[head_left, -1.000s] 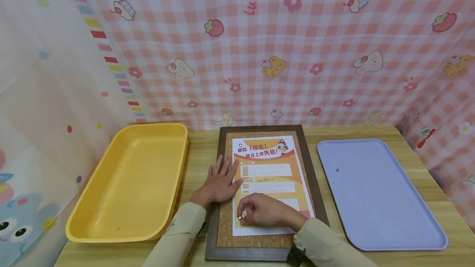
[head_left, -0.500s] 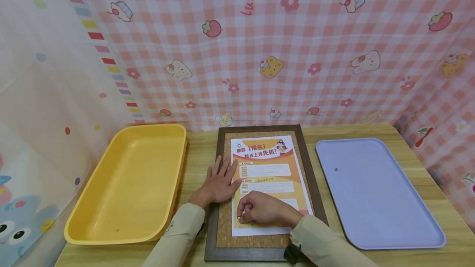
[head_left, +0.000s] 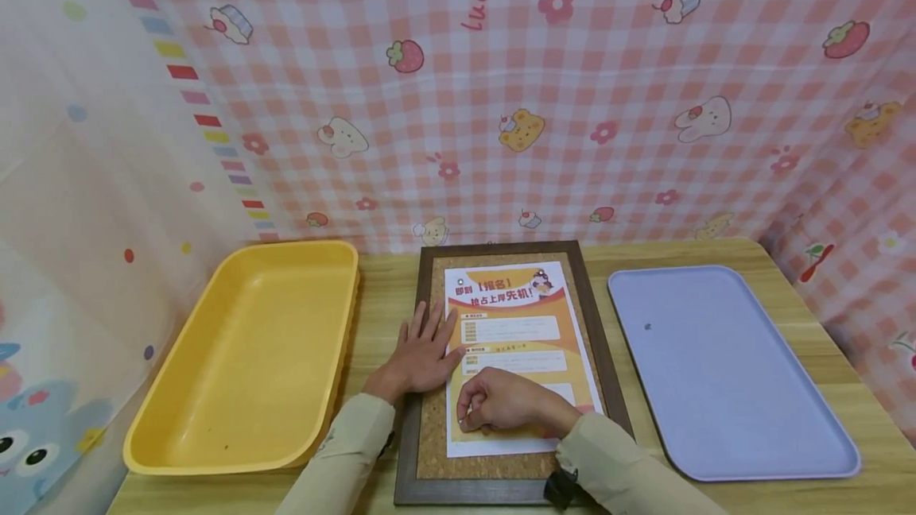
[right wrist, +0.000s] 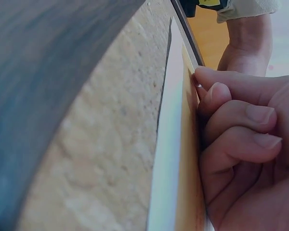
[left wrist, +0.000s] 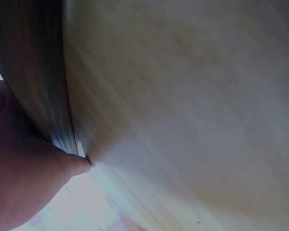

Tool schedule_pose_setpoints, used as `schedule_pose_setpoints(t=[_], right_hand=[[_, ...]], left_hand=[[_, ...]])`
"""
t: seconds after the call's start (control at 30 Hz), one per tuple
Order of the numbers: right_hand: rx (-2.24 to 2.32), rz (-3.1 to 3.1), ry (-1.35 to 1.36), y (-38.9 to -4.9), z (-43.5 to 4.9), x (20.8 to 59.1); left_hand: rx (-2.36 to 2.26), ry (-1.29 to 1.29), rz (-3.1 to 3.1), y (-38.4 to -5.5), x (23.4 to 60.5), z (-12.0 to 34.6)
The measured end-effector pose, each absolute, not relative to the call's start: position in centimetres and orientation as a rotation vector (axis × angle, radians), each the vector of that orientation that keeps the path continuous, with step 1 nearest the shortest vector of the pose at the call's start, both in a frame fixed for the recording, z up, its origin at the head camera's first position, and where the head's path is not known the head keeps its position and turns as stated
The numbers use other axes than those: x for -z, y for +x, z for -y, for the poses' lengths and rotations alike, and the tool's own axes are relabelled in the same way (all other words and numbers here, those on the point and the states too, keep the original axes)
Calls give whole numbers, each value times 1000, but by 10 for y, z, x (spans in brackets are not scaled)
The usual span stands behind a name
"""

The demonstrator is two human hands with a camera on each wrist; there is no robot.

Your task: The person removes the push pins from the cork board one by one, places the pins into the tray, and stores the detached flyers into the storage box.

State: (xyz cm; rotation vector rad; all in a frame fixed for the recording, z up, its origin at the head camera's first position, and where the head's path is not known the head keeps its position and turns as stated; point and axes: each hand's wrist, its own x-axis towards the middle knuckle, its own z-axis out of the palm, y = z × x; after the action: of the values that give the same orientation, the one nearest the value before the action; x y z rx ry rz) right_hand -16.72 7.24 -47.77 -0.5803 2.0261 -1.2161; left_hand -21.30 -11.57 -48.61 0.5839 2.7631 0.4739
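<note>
Hanging at twelve o'clock, behind everything: pink checked cloth (head_left: 622, 62) printed with flowers, strawberries and cupcakes. Spread out before it, a wood-grained table (head_left: 382, 284). Standing there at nine o'clock, a deep yellow basin (head_left: 258, 372); lying at three o'clock, a flat pale-blue tray (head_left: 730, 380). Between the two, apart from both, a dark-framed corkboard (head_left: 501, 466). On its cork, inside the frame, an orange and white poster (head_left: 508, 332). Reaching in from seven and five o'clock, pale sleeves (head_left: 354, 439). At nine o'clock of the poster, the left hand (head_left: 422, 352), fingers fanned out, laid across the frame, thumb and forefinger touching the paper. At seven o'clock on the poster, near its corner, the right hand (head_left: 501, 402), thumb and forefinger pinching, remaining fingers curled inward. By the right cuff, a black band (head_left: 560, 489). In that pinch, a small shiny pin (head_left: 461, 422), mostly hidden; depth in the cork impossible to tell. At eleven o'clock on the poster, another small pale pin (head_left: 460, 281). At ten o'clock in the tray, a dark speck (head_left: 648, 327), too small to identify.
</note>
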Motion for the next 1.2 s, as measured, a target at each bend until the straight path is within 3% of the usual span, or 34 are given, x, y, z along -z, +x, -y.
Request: schedule_pose_setpoints(t=[1.2], right_hand=[[1313,-1935,-500,-167,-73,480]], left_hand=[[-475,569,-2755,-214,488,116]])
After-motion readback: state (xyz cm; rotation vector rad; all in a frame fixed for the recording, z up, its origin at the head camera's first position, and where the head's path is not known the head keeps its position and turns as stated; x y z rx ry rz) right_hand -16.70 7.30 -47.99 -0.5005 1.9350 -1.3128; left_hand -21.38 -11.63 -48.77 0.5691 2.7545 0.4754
